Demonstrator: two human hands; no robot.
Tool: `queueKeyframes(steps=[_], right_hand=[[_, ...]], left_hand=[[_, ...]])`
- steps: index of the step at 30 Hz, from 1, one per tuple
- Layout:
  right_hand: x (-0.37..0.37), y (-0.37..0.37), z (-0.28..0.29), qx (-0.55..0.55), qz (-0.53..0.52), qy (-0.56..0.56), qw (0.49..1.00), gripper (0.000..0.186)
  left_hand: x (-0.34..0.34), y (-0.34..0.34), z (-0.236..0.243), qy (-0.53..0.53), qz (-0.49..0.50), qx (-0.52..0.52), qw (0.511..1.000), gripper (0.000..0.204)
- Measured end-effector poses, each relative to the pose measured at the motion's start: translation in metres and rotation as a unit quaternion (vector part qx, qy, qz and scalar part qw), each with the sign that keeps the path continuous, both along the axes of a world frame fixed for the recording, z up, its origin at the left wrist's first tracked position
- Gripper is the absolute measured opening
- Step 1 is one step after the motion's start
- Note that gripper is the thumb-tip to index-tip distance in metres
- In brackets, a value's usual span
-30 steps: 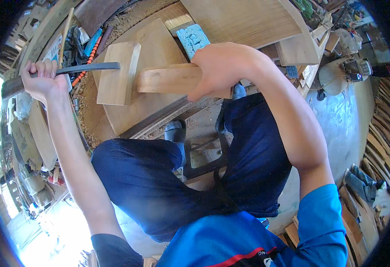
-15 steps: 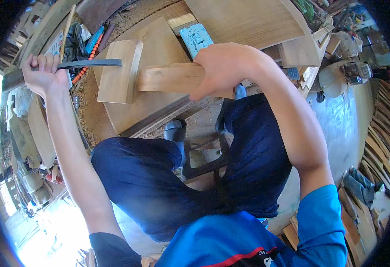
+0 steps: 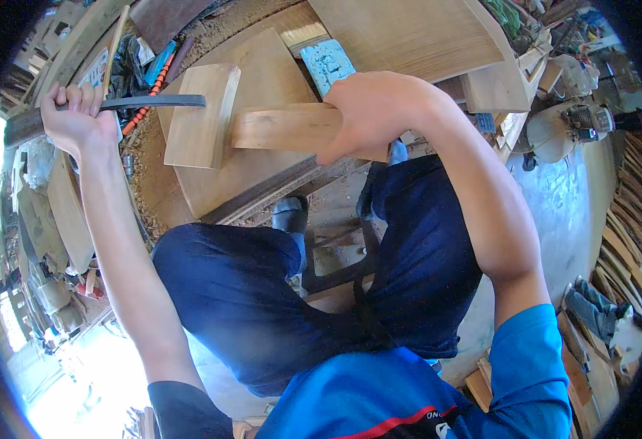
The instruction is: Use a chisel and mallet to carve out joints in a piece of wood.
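The desk [image 3: 161, 196] spreads out before your knees, strewn with wood shavings. A broad board [image 3: 409, 36] lies across its far right part, and a pale board [image 3: 262, 69] with a slanting edge lies nearer your left. Over that pale board sits the thick wooden piece [image 3: 281, 128], its right end in your grasp. Just left of it, a squarish wooden block [image 3: 196, 121] rests on the same board. A long, dark tool [image 3: 152, 102] reaches over the block from your left; you cannot tell whether its tip touches. Your right hand [image 3: 376, 106] spans the wooden piece, fingers and thumb gripping opposite sides. Your left hand [image 3: 78, 121] has its fingers curled around the tool's handle. Beyond your right hand lies a light-blue slab [image 3: 327, 64].
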State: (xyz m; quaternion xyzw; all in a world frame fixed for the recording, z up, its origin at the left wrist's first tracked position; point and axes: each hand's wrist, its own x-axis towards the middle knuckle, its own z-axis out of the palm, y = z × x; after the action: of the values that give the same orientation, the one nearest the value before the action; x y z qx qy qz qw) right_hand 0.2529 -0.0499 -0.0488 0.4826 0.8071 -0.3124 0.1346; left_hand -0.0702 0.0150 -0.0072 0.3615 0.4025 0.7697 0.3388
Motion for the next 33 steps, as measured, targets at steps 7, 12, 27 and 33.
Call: queueKeyframes(steps=[7,12,27,33], right_hand=[[0.001,0.0,0.0,0.005,0.006,0.01,1.0,0.066],[0.002,0.001,-0.002,0.001,0.005,-0.001,1.0,0.067],[0.001,0.0,0.001,-0.018,-0.009,-0.005,1.0,0.067],[0.001,0.002,-0.006,-0.008,-0.001,-0.022,1.0,0.068]], left_hand=[[0.009,-0.003,0.003,0.007,0.001,-0.001,1.0,0.028],[0.006,-0.002,0.002,0.021,-0.012,0.006,1.0,0.026],[0.008,-0.003,0.004,0.021,-0.011,-0.01,1.0,0.029],[0.007,-0.003,0.005,0.021,-0.021,-0.016,0.999,0.029]])
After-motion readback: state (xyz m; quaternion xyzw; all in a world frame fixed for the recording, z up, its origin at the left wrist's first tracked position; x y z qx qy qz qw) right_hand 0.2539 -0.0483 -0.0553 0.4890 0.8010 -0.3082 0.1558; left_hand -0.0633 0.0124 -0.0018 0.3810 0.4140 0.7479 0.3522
